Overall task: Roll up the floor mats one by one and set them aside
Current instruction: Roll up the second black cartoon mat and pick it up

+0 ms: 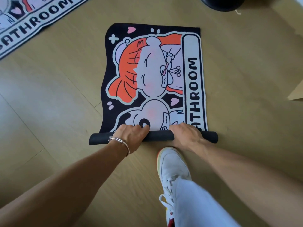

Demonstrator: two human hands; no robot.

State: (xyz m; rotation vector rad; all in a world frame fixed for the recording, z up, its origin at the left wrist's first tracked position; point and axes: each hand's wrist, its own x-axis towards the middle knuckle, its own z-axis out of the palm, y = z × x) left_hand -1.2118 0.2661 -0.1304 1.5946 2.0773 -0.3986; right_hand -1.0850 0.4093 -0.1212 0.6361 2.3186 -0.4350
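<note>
A black floor mat [152, 76] with an orange-haired cartoon and the word BATHROOM lies on the wooden floor in the middle of the view. Its near end is wound into a thin black roll [157, 135] that spans the mat's width. My left hand [131, 135], with a silver bracelet on the wrist, grips the roll left of centre, fingers curled over its far side. My right hand [186, 134] grips the roll right of centre the same way. A second mat [32, 18] with the same lettering lies flat at the top left, partly out of frame.
My white sneaker [172, 166] and light trouser leg stand on the floor just behind the roll. A round black object [223, 4] sits at the top right. A pale board corner [296, 94] shows at the right edge.
</note>
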